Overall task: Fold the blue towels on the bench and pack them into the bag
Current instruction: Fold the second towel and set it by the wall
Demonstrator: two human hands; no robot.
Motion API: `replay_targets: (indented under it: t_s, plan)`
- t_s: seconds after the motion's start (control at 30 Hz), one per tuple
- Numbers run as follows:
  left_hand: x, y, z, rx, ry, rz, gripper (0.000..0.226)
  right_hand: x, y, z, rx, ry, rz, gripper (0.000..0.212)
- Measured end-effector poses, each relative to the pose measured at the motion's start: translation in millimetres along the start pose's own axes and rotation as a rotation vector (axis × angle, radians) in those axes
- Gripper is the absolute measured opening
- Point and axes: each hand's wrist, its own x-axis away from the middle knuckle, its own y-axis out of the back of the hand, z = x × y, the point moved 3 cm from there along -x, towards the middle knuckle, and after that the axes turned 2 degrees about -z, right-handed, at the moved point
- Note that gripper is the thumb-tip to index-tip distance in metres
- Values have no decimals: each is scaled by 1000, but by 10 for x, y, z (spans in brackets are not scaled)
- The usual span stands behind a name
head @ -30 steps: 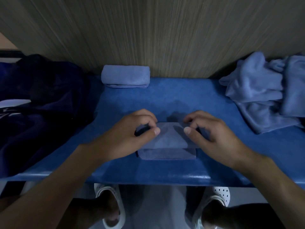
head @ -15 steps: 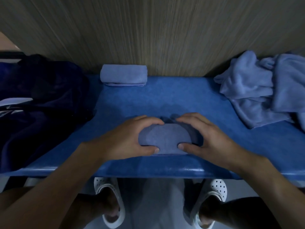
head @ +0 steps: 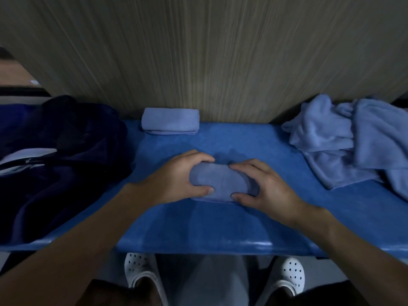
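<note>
A small folded blue towel (head: 220, 181) lies on the middle of the blue bench (head: 220, 228). My left hand (head: 176, 177) grips its left end, fingers curled over the far side and thumb on the near side. At the right end, my right hand (head: 265, 184) holds it the same way. A second folded blue towel (head: 170, 121) rests against the wall at the back. A heap of unfolded blue towels (head: 348, 140) sits at the right. The dark navy bag (head: 55, 155) lies on the bench's left end.
A wood-grain wall (head: 209, 62) rises directly behind the bench. The bench's front edge (head: 198, 246) runs below my hands. White perforated clogs (head: 139, 277) stand on the floor beneath it.
One second ago my fingers pinched a flap of the towel and folded it over. Since then both hands have wrapped round the compact folded towel, and the view has tilted upward.
</note>
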Motion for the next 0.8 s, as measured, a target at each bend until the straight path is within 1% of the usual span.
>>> replay_targets:
  t_s: [0.07, 0.1, 0.17, 0.23, 0.3, 0.37, 0.53, 0.63, 0.7, 0.77, 0.8]
  plan:
    - [-143, 52, 42, -42, -3, -24, 57, -159, 34, -72, 5, -36, -9, 65]
    - [-208, 92, 59, -87, -26, -73, 53, -241, 49, -110, 9, -45, -11, 66]
    - [-344, 206, 121, -196, -45, -240, 51, -395, 86, -190, 18, -62, -19, 65]
    - [-479, 330, 214, -309, 22, -358, 59, -533, 136, -278, 16, -85, -17, 62]
    - [-602, 407, 317, -438, 89, -342, 67, -668, 188, -358, 29, -98, -14, 60]
    - [-683, 438, 410, -543, 101, -291, 69, -807, 237, -445, 47, -104, -19, 60]
    - [-724, 439, 499, -598, 112, -290, 65, -1166, 350, -614, 99, -131, -39, 59]
    - [-739, 428, 470, -663, 135, -227, 68, -1355, 329, -644, 84, -119, -62, 59]
    - [-758, 403, 430, -741, 146, -186, 69, -1384, 285, -644, 169, -116, -153, 58]
    - [-787, 375, 394, -780, 156, -175, 70, -1294, 262, -612, 294, -192, -322, 57]
    - [-801, 368, 385, -785, 163, -173, 70, -1227, 250, -592, 305, -237, -394, 56]
